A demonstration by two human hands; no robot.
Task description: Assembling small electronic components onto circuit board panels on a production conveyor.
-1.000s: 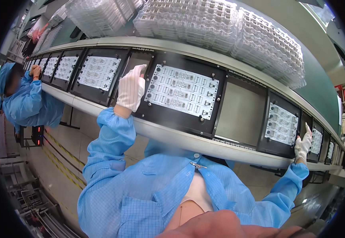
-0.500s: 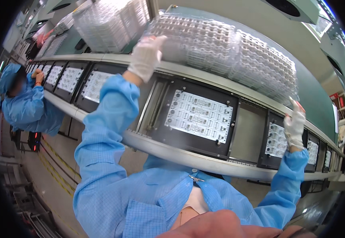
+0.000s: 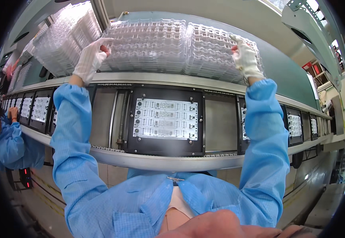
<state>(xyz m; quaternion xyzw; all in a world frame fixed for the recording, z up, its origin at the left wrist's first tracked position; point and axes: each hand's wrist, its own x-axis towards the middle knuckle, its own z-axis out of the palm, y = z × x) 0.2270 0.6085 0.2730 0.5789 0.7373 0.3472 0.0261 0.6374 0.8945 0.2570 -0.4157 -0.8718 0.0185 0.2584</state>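
Note:
Two stacks of clear plastic blister trays stand side by side beyond the conveyor: a left stack (image 3: pixel 148 47) and a right stack (image 3: pixel 214 51). My left hand (image 3: pixel 90 61), in a white glove with bare fingertips, is curled at the left stack's left end, thumb and forefinger at the tray edge. My right hand (image 3: pixel 245 58), gloved alike, has its fingers bent over the right stack's right end. The trays partly hide the fingertips of both hands. Between my forearms, a black fixture (image 3: pixel 164 147) carries a white circuit board panel (image 3: pixel 166 119).
The conveyor's metal rail (image 3: pixel 172 162) runs across in front of me. More fixtures with white panels (image 3: pixel 294 125) sit along it. Another tall clear tray stack (image 3: pixel 67 41) stands at far left. A co-worker in blue (image 3: pixel 7 139) works further left along the line.
The view has turned, levelling the conveyor. My left hand has come to the left stack's end, and my right hand has moved from beside the right stack onto its end.

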